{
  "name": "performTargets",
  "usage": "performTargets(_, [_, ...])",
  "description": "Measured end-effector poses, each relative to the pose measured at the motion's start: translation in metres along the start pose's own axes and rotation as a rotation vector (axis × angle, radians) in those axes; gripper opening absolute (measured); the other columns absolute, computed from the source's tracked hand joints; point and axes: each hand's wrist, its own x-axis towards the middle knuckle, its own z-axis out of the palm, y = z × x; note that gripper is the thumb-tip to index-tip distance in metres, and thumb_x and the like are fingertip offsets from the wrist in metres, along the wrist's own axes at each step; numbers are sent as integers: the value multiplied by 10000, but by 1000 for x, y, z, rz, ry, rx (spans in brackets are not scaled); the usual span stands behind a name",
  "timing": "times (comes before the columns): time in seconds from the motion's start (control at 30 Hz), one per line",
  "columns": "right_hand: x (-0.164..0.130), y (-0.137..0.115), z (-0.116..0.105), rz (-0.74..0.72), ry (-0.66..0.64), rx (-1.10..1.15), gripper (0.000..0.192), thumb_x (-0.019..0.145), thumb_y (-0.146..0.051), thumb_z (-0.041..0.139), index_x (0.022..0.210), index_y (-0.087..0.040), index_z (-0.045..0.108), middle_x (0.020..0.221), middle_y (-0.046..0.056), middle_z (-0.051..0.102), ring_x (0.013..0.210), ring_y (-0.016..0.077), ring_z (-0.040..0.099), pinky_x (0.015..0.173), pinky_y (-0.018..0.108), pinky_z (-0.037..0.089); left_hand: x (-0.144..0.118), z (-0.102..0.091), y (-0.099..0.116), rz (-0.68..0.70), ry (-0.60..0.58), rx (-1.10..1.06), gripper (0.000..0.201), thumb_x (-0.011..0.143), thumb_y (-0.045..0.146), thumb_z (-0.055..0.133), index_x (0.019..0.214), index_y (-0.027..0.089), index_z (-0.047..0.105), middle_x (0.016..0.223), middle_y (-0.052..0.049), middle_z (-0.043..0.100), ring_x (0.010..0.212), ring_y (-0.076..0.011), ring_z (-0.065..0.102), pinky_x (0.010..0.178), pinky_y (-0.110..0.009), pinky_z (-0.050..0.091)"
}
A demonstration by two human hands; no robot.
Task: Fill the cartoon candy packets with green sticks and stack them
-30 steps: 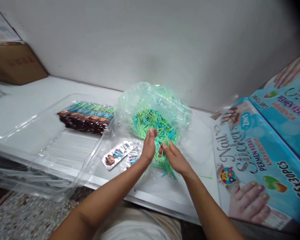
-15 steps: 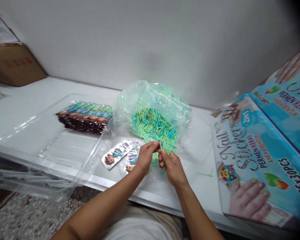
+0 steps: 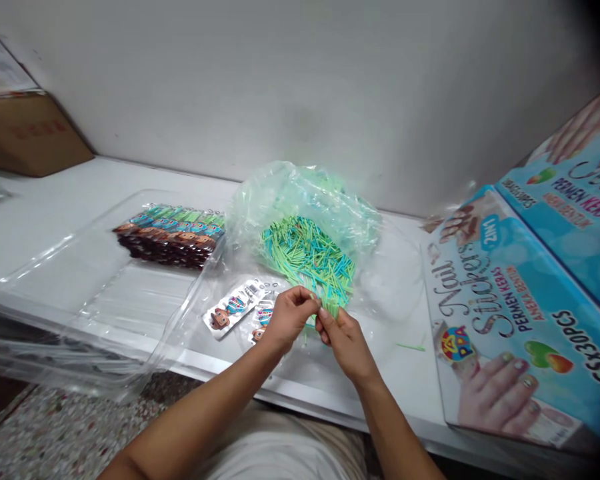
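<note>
My left hand and right hand meet near the front edge of the white tabletop, fingertips touching. Both grips are clenched on a small bundle of thin green plastic sticks, which pokes up between the two hands; how many sticks I hold I cannot tell.

Just behind my hands lies the heap of green and blue thin sticks, resting inside a crumpled clear plastic bag that stands open toward the back edge. One loose green stick lies alone on the tabletop to the right of my right hand.

Just beside my left hand, partly under it, lie flat clear blister packs with cartoon figures. Further left, a stack of the same colourful packs sits in a row on a large clear plastic sheet that overhangs the front edge.

At the right end, a big blue cardboard box printed "Nail Stickers" lies flat, with a second one leaning behind it. A brown cardboard box sits at the far left corner.
</note>
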Motion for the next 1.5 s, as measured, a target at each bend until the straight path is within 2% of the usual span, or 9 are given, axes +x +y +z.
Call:
performTargets(0.13, [-2,2,-1,6,15,2,358,885,-511,504,719,-194,512,586,-47,446,492,95,369,480,236,301,-3,1,4,29,43,-13,58,637,148,606,599,154,562,674,2,606,648,-113,546,657,-247,430])
performTargets(0.27, [-4,2,-4,-5,-33,-45,361,900,-505,480,713,-196,501,549,-61,397,474,91,340,466,233,279,-4,2,8,3,-45,0,127,671,202,648,782,143,667,719,-11,627,649,-121,557,643,-254,430])
performTargets(0.37, [-6,1,-5,-16,-60,-50,369,893,-502,495,695,-192,507,527,-63,387,469,88,340,461,231,271,-2,3,9,-5,-96,10,168,683,274,696,764,129,679,646,-4,608,583,-111,531,605,-252,415])
performTargets(0.57, [-6,0,-1,54,29,225,329,842,-502,580,768,-181,568,621,-36,510,453,64,354,439,212,284,-3,-2,8,25,29,36,82,646,198,711,619,138,661,619,6,621,633,-106,539,697,-242,414])
performTargets(0.67, [-5,0,0,71,39,306,324,830,-489,606,765,-172,580,622,-32,516,441,51,341,428,203,272,-6,-5,10,-16,14,27,105,638,230,737,654,134,697,657,-12,656,660,-115,561,726,-253,425])
performTargets(0.87, [-5,3,1,36,53,275,336,833,-496,599,737,-176,565,627,-27,533,451,63,371,433,213,291,-9,-10,9,-21,3,46,186,636,307,769,697,134,740,667,-32,679,650,-126,565,697,-264,437])
performTargets(1.07, [-6,3,2,34,110,253,346,834,-513,588,745,-182,546,605,-40,530,444,63,369,429,212,300,-10,-11,7,-32,-6,81,190,659,308,753,755,144,760,748,-58,717,700,-145,595,725,-277,460])
performTargets(1.3, [-6,1,2,30,139,193,345,841,-518,578,768,-184,533,625,-32,552,461,67,399,445,215,327,-16,-13,11,-17,5,78,255,655,289,756,876,162,747,755,-43,703,651,-124,586,652,-257,462])
performTargets(1.5, [-9,0,1,28,114,139,358,814,-548,591,792,-192,561,625,-29,558,468,88,405,456,230,348,-16,-11,15,-21,17,76,244,634,302,765,815,143,728,702,-22,669,572,-99,549,596,-246,449])
